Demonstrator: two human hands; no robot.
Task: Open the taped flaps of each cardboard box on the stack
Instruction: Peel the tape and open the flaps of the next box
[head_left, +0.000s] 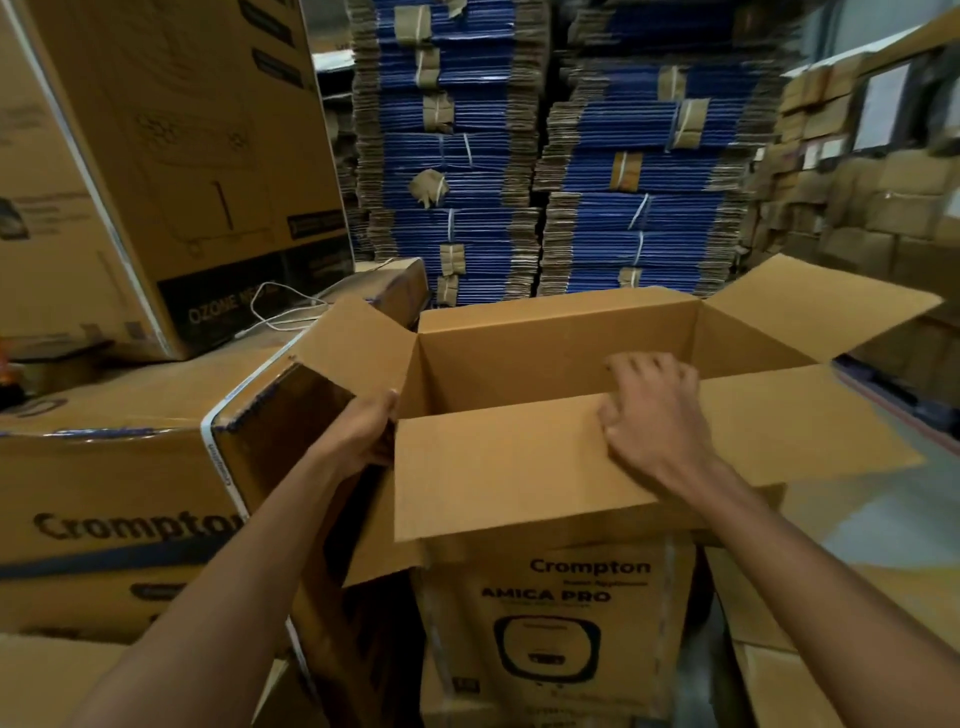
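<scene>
— Where is the cardboard box (561, 597)?
— In the middle, upright among other cartons, with "Crompton AMICA PRO" printed on its front. Its top is open: the left flap (353, 338) and right flap (821, 306) stand outward, and the near flap (509, 467) leans towards the person.
— And the hands?
— The right hand (654, 410) holds the near flap's top edge, its fingers (644, 366) curled over it into the box. The left hand (369, 431) grips the box's near left corner, fingertips hidden behind cardboard.
— Around it?
— A taped Crompton carton (104, 493) just left, a white cable (280, 312) on top, and blue flattened cartons (467, 156) stacked behind.
</scene>
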